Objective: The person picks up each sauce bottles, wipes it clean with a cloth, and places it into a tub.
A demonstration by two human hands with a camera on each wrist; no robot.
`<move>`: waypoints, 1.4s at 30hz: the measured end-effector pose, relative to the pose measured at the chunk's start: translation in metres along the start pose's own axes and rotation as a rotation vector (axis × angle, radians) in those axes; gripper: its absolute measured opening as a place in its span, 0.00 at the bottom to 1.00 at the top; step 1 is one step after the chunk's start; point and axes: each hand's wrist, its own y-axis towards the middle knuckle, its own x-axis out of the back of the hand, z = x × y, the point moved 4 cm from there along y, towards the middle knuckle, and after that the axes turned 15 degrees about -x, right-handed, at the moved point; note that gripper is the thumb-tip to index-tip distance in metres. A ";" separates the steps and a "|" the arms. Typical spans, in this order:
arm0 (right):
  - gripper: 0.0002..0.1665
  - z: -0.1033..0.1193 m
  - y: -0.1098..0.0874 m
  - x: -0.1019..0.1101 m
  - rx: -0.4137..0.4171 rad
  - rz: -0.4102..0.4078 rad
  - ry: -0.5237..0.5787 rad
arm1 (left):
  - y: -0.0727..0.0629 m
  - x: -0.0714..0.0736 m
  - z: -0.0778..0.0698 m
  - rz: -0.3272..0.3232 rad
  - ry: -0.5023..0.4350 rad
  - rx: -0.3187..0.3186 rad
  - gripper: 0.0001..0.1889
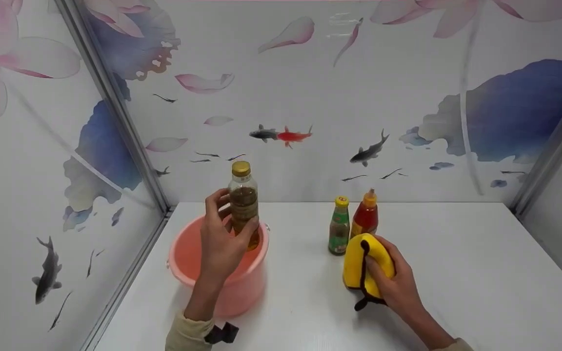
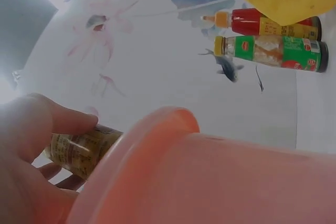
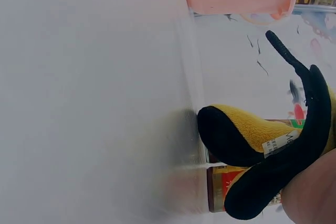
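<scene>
Pink bucket (image 1: 244,295): gripping gold-capped bottle (image 1: 244,199) at the bucket mouth with left hand (image 1: 223,248), holding yellow cloth (image 1: 354,263) in right hand (image 1: 400,282) near red sauce bottle (image 1: 367,218), ideally keeping bottle base clear of the rim.

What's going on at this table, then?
A person's left hand grips a clear, gold-capped bottle of brownish liquid at the mouth of a pink plastic bucket. The right hand holds a folded yellow cloth with black edging. Beyond it, a yellow-capped bottle with green labels and an orange-capped red bottle stand upright on the white table.
</scene>
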 end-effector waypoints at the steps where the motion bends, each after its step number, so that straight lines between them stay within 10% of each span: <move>1: 0.35 0.000 0.000 0.000 -0.002 0.001 0.000 | -0.001 -0.001 0.002 0.009 0.010 0.017 0.44; 17: 0.36 -0.006 0.002 0.003 -0.020 0.005 -0.061 | -0.007 -0.016 0.019 0.160 0.163 0.230 0.41; 27: 0.36 -0.008 0.000 0.003 -0.017 0.018 -0.058 | -0.008 -0.017 0.025 0.218 0.183 0.255 0.39; 42: 0.35 -0.007 -0.002 0.005 -0.017 0.017 -0.062 | -0.001 -0.013 0.002 0.041 0.162 0.025 0.27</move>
